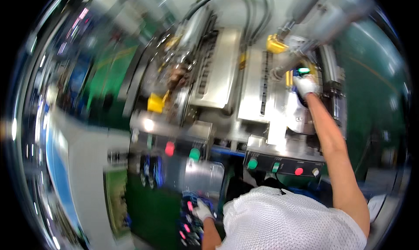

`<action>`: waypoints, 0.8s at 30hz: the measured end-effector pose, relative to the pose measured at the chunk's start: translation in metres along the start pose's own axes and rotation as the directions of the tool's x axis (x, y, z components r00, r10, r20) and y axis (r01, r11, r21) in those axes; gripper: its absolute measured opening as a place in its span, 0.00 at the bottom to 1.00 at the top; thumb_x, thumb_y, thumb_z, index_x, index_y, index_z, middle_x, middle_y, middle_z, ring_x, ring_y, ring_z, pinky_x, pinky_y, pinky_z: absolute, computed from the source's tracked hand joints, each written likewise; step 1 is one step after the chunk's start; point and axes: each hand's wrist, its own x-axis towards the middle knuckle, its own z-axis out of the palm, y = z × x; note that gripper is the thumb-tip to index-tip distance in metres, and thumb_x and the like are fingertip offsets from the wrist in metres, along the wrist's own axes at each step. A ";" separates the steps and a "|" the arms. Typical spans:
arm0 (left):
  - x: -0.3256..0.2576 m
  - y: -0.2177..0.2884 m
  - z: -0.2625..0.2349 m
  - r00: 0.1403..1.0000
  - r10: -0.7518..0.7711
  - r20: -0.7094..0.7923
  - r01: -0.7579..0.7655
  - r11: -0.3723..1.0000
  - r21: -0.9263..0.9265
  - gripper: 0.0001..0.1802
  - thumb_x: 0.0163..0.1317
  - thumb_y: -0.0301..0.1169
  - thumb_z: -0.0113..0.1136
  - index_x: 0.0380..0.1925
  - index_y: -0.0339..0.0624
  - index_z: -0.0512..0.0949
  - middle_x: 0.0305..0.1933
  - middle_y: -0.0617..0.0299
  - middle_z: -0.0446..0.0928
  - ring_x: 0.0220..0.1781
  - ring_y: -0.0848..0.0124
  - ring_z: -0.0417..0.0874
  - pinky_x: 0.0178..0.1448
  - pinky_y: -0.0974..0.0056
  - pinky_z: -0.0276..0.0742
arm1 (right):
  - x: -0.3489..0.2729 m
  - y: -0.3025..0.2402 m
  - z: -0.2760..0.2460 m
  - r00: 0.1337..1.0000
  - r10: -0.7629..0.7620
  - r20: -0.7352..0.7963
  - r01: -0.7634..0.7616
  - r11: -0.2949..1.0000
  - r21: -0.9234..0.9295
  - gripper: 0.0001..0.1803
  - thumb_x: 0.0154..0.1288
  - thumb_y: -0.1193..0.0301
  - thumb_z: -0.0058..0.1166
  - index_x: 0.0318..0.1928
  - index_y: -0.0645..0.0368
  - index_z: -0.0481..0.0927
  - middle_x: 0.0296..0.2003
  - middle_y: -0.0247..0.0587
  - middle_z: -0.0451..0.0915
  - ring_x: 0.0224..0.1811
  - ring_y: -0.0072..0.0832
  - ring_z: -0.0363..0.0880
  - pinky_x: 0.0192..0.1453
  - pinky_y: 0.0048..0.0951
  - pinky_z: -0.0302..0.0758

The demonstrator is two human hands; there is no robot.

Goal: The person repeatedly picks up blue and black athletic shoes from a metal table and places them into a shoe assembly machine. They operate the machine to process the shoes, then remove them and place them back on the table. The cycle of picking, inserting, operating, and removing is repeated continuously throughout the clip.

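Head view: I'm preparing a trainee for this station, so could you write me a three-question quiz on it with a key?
1. True or false: the left hand wears a white glove.
2. What colour is the bright patch beside the right hand? A) red B) green C) purple
3. Fill in: on the right control panel, the red button lies to the ___ of the round green button.

Key: 1 true; 2 B; 3 right.

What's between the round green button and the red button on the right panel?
In the head view, a small green switch sits between them.
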 end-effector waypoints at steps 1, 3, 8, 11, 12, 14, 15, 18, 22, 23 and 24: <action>-0.015 0.014 -0.009 0.997 -0.022 0.075 0.020 0.999 0.027 0.49 0.61 0.59 0.69 0.60 0.20 0.69 0.61 0.31 0.78 0.60 0.41 0.81 0.63 0.47 0.78 | 0.011 0.008 -0.004 0.995 -0.024 0.101 0.018 0.998 0.058 0.37 0.59 0.40 0.56 0.48 0.63 0.88 0.50 0.57 0.87 0.53 0.49 0.86 0.58 0.46 0.79; -0.012 -0.018 -0.015 0.980 0.092 0.177 -0.076 0.992 -0.099 0.53 0.60 0.59 0.70 0.68 0.23 0.66 0.72 0.34 0.70 0.73 0.44 0.72 0.72 0.50 0.70 | 0.034 0.030 0.008 0.987 -0.163 0.000 0.163 0.987 0.015 0.39 0.57 0.38 0.61 0.47 0.66 0.88 0.47 0.57 0.88 0.53 0.46 0.87 0.59 0.45 0.78; -0.037 -0.041 -0.060 0.902 0.130 0.411 0.079 0.887 -0.454 0.40 0.68 0.40 0.68 0.71 0.31 0.62 0.64 0.45 0.78 0.57 0.60 0.84 0.57 0.59 0.83 | -0.050 0.034 -0.063 0.912 -0.238 -0.335 0.323 0.919 0.227 0.46 0.68 0.46 0.63 0.72 0.70 0.67 0.67 0.59 0.76 0.65 0.47 0.78 0.70 0.39 0.71; -0.044 -0.065 -0.096 0.926 0.189 0.328 -0.001 0.868 -0.497 0.30 0.70 0.28 0.64 0.68 0.32 0.65 0.59 0.49 0.80 0.49 0.66 0.85 0.49 0.64 0.84 | -0.236 -0.029 -0.057 0.858 -0.384 -0.340 0.513 0.648 0.562 0.45 0.72 0.60 0.63 0.79 0.67 0.55 0.76 0.57 0.63 0.77 0.44 0.65 0.76 0.41 0.67; -0.038 -0.067 -0.105 0.925 0.224 0.308 -0.045 0.868 -0.495 0.28 0.70 0.27 0.64 0.67 0.32 0.67 0.58 0.49 0.81 0.49 0.66 0.85 0.49 0.64 0.84 | -0.288 -0.044 -0.051 0.783 -0.528 -0.329 0.619 0.611 0.494 0.45 0.70 0.65 0.64 0.79 0.67 0.55 0.78 0.60 0.58 0.80 0.46 0.60 0.80 0.42 0.62; -0.023 -0.050 -0.125 0.916 0.302 0.262 -0.113 0.824 -0.555 0.26 0.70 0.27 0.65 0.64 0.32 0.70 0.55 0.51 0.82 0.49 0.67 0.85 0.52 0.63 0.83 | -0.353 -0.046 -0.006 0.637 -0.756 -0.147 0.746 0.557 0.365 0.46 0.65 0.70 0.65 0.79 0.66 0.56 0.77 0.64 0.57 0.81 0.54 0.56 0.83 0.47 0.55; -0.008 -0.043 -0.125 0.906 0.386 0.176 -0.259 0.833 -0.489 0.25 0.69 0.28 0.66 0.63 0.32 0.71 0.55 0.51 0.81 0.50 0.65 0.85 0.53 0.62 0.83 | -0.357 -0.038 0.024 0.494 -0.869 -0.005 0.867 0.492 0.083 0.48 0.63 0.68 0.65 0.79 0.66 0.55 0.78 0.64 0.56 0.82 0.55 0.52 0.84 0.50 0.52; 0.029 -0.026 -0.134 0.834 0.538 0.121 -0.483 0.818 -0.314 0.29 0.67 0.32 0.69 0.63 0.31 0.71 0.64 0.44 0.73 0.58 0.54 0.83 0.62 0.56 0.81 | -0.354 0.000 0.113 0.512 -0.829 0.224 0.788 0.350 -0.506 0.56 0.54 0.62 0.71 0.77 0.70 0.55 0.78 0.65 0.53 0.84 0.58 0.44 0.86 0.55 0.42; 0.055 -0.063 -0.121 0.795 0.596 0.108 -0.560 0.792 -0.244 0.41 0.60 0.35 0.75 0.68 0.31 0.65 0.70 0.41 0.67 0.69 0.47 0.73 0.72 0.51 0.73 | -0.418 -0.072 0.076 0.504 -0.800 0.326 0.860 0.499 -0.105 0.53 0.51 0.60 0.72 0.73 0.70 0.60 0.75 0.70 0.54 0.79 0.63 0.52 0.84 0.56 0.48; 0.056 -0.072 -0.108 0.775 0.615 0.147 -0.582 0.785 -0.211 0.41 0.59 0.34 0.75 0.68 0.31 0.66 0.70 0.41 0.66 0.69 0.47 0.73 0.72 0.51 0.72 | -0.434 -0.067 0.096 0.409 -0.871 0.271 0.898 0.438 0.052 0.52 0.50 0.60 0.72 0.72 0.69 0.62 0.73 0.68 0.58 0.78 0.62 0.54 0.83 0.56 0.53; 0.057 -0.081 -0.096 0.761 0.625 0.174 -0.602 0.781 -0.167 0.41 0.58 0.34 0.76 0.67 0.31 0.66 0.70 0.41 0.65 0.70 0.46 0.73 0.73 0.51 0.71 | -0.468 -0.102 0.090 0.353 -0.818 0.454 0.877 0.458 0.144 0.52 0.50 0.59 0.73 0.71 0.70 0.62 0.70 0.67 0.62 0.76 0.61 0.57 0.81 0.54 0.57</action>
